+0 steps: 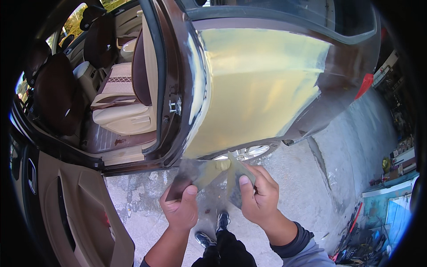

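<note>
My left hand (183, 208) is closed on a flat, dark plate (189, 174) smeared with yellowish filler, its thumb lying on top. A dab of body filler (222, 165) sits at the plate's right end. Between the fingers and thumb of my right hand (262, 196) is a thin dark spreader (240, 180), its near face streaked with the same filler. The spreader's upper tip meets or nearly meets the dab; I cannot tell which. Beyond both hands stands the car's rear side panel (258, 89), broadly coated in pale yellow filler.
On the left an open car door (84, 209) hangs beside the doorway, with a beige rear seat (122, 115) inside. Below the panel shows a wheel (249, 152). A teal cabinet (378, 200) and dark clutter (362, 238) line the right. Concrete floor (351, 142) lies underfoot.
</note>
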Tool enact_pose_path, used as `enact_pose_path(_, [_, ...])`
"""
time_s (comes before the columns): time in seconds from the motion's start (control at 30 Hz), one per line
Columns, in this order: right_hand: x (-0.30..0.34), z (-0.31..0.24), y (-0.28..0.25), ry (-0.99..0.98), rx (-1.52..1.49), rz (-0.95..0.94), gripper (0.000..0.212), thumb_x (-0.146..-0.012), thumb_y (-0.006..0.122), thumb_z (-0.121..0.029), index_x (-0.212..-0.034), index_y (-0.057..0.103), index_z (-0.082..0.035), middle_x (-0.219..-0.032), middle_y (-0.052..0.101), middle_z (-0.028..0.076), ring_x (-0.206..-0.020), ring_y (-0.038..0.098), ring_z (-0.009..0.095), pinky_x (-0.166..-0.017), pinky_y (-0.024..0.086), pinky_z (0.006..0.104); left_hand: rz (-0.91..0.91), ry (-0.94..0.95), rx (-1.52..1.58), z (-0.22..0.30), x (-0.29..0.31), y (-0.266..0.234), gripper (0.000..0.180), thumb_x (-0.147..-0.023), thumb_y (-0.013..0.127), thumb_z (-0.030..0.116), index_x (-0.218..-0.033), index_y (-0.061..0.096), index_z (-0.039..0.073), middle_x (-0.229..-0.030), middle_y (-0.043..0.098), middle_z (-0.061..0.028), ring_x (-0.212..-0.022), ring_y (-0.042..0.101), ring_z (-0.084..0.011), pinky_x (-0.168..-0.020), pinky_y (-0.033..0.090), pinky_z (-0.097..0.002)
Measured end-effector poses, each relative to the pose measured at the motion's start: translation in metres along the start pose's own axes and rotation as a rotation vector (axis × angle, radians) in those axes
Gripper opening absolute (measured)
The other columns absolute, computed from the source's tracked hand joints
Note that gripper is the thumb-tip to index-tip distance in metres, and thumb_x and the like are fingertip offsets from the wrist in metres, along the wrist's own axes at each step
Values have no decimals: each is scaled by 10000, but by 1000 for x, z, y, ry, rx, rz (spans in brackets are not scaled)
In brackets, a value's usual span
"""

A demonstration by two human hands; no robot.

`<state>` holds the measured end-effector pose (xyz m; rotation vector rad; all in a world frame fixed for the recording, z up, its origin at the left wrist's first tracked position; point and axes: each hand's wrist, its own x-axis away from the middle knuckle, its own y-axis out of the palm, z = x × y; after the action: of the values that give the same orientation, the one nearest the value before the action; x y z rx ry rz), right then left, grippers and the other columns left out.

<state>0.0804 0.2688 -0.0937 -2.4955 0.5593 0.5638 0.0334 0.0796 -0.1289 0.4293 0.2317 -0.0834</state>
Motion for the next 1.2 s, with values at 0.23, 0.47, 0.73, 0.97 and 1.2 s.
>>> enact_pose_path(0.23, [-50, 16, -20, 575, -1047, 363, 274, -1077, 576, -45, -1311, 684, 47, -1238, 741, 137, -1099, 721, 203, -1007, 552, 345, -360, 143, -522, -1, 1, -32, 223, -964, 679, -88, -1162, 775, -50, -1157, 792, -184, -1090, 778, -294, -997, 602, -394])
enact_pose_path(0.47, [-135, 44, -30, -466, 469, 262, 534, -895, 627, 46, -1390, 730, -127, -1256, 683, 150, -1130, 655, 316, -1050, 514, 475, 264, -270, 254, -23, 36, -67, 404, -1086, 637, 81, -1482, 572, 28, -1434, 667, -91, -1306, 653, -231, -1140, 509, -419])
enact_pose_path(0.73, [-181, 57, -31, -784, 823, 236, 552, -791, 675, 1, -1295, 794, -191, -1262, 648, 149, -1167, 595, 378, -1088, 457, 585, 288, -351, 333, -23, 47, -77, 401, -1089, 609, 64, -1488, 567, 54, -1451, 663, -91, -1328, 650, -244, -1155, 511, -442])
enact_pose_path(0.97, [-188, 45, -34, -712, 790, 136, 533, -763, 699, -12, -1252, 812, -193, -1214, 656, 122, -1122, 594, 354, -1023, 469, 525, 301, -345, 345, -28, 49, -82, 407, -1070, 622, 34, -1475, 579, 41, -1415, 687, -102, -1301, 672, -254, -1137, 530, -446])
enact_pose_path(1.2, [-183, 40, -29, -669, 775, 101, 497, -769, 702, -23, -1214, 839, -198, -1193, 670, 112, -1128, 589, 347, -1034, 454, 516, 237, -390, 325, -35, 54, -79, 422, -1098, 612, 93, -1514, 543, 72, -1463, 655, -88, -1328, 653, -245, -1146, 526, -441])
